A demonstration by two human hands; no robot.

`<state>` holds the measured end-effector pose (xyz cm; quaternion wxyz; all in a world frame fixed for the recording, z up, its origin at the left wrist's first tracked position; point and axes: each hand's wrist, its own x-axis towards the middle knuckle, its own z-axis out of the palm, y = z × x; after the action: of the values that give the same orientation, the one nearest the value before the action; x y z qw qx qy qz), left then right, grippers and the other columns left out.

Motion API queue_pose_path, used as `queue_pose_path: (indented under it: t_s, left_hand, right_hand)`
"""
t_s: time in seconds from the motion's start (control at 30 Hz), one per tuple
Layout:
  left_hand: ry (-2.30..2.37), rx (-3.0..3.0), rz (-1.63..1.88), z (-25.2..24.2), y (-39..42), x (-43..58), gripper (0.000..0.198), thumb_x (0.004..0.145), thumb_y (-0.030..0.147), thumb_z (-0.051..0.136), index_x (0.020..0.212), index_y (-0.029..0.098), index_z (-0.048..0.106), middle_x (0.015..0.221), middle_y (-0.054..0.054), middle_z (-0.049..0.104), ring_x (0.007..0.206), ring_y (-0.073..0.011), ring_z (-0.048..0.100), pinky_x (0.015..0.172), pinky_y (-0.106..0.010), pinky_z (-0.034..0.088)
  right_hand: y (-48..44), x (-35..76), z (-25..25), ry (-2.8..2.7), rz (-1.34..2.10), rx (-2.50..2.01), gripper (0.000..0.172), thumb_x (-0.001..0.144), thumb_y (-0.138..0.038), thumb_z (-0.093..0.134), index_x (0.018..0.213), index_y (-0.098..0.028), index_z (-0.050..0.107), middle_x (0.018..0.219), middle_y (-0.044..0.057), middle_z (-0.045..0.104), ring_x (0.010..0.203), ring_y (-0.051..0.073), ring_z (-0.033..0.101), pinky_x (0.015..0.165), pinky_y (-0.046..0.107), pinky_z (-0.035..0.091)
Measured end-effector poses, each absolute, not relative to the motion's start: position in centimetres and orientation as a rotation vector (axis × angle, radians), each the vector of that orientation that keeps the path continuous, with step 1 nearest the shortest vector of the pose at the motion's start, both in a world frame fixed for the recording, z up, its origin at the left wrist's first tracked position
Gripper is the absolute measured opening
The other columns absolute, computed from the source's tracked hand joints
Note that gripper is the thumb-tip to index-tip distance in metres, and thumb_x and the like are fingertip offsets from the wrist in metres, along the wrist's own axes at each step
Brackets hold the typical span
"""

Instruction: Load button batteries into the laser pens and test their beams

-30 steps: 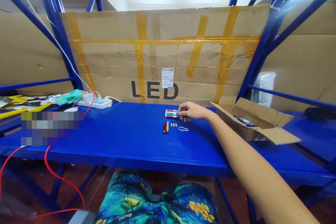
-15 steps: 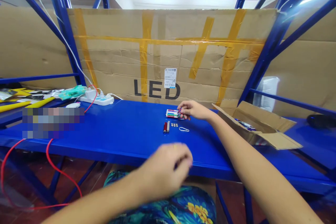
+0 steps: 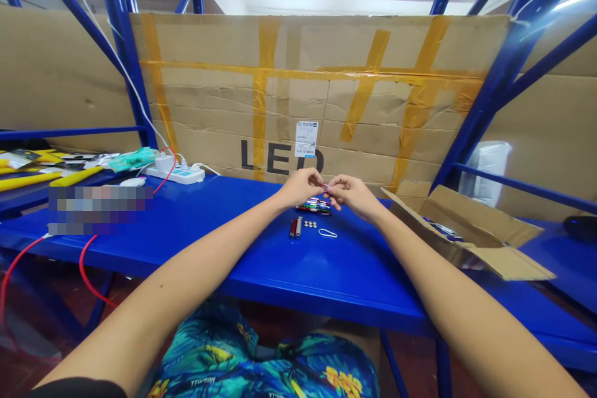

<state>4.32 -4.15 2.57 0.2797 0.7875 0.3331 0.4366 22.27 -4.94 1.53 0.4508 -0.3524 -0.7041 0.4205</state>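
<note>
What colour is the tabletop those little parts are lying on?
Bright glossy blue. The tabletop shows best in the head view, the only one here.

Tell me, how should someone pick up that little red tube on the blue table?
Probably from above, pinching its two ends: the red tube lies flat on the blue table, and a silver tube close beside it leaves little room along that side.

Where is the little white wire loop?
Head view, centre: the white wire loop lies on the blue bench, just right of the small silver discs, near the right hand.
</note>
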Motion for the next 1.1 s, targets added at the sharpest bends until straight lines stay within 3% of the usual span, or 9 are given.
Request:
queue_pose_path:
  t_s: [0.27, 0.6, 0.77, 1.0, 1.1]
  left_hand:
    - [0.846, 2.033, 1.261, 1.0, -3.9, 3.2, 0.01, 0.075, 0.01, 0.064, 0.085, 0.011, 0.067, 0.084, -0.006, 0.071, 0.083, -0.0153, 0.065, 0.08, -0.029, 0.05]
    - [0.884, 2.165, 1.33, 0.8, -4.1, 3.2, 0.01, 0.077, 0.012, 0.061, 0.079, 0.014, 0.07, 0.074, -0.003, 0.069, 0.073, -0.0149, 0.062, 0.07, -0.026, 0.046]
    - [0.926, 2.213, 1.324, 0.8, -5.2, 3.5, 0.008, 0.076, 0.014, 0.063, 0.079, 0.014, 0.071, 0.075, -0.003, 0.07, 0.074, -0.0152, 0.062, 0.07, -0.026, 0.045]
    - [0.901, 2.115, 1.403, 1.1, -4.7, 3.8, 0.006, 0.072, 0.015, 0.067, 0.077, 0.014, 0.065, 0.075, -0.003, 0.069, 0.073, -0.0147, 0.064, 0.069, -0.025, 0.049]
    - [1.068, 2.182, 1.365, 1.3, -3.9, 2.7, 0.007, 0.071, 0.011, 0.065, 0.076, 0.014, 0.064, 0.075, -0.003, 0.068, 0.072, -0.0143, 0.063, 0.069, -0.026, 0.049]
  right_hand:
    - [-5.3, 21.7, 1.2, -1.81, 0.98, -0.853, 0.037, 0.066, -0.045, 0.075, 0.081, -0.017, 0.055, 0.061, -0.001, 0.061, 0.049, 0.011, 0.053, 0.046, 0.027, 0.046]
    - [-5.8, 21.1, 1.5, -1.92, 0.739, -0.949, 0.009, 0.071, -0.025, 0.062, 0.069, -0.016, 0.058, 0.052, -0.002, 0.057, 0.039, 0.01, 0.049, 0.042, 0.024, 0.038]
    - [-6.5, 20.7, 1.7, -1.979, 0.703, -1.079, 0.009, 0.074, -0.019, 0.059, 0.066, -0.016, 0.057, 0.047, -0.004, 0.053, 0.038, 0.009, 0.045, 0.041, 0.022, 0.034]
    - [-6.1, 21.2, 1.9, -2.021, 0.842, -1.18, 0.012, 0.08, -0.017, 0.059, 0.091, -0.016, 0.053, 0.059, -0.001, 0.062, 0.045, 0.012, 0.056, 0.045, 0.024, 0.046]
    - [-6.0, 22.0, 2.0, -2.211, 0.761, -1.353, 0.002, 0.085, -0.016, 0.053, 0.084, -0.015, 0.054, 0.061, 0.002, 0.064, 0.046, 0.012, 0.057, 0.045, 0.024, 0.046]
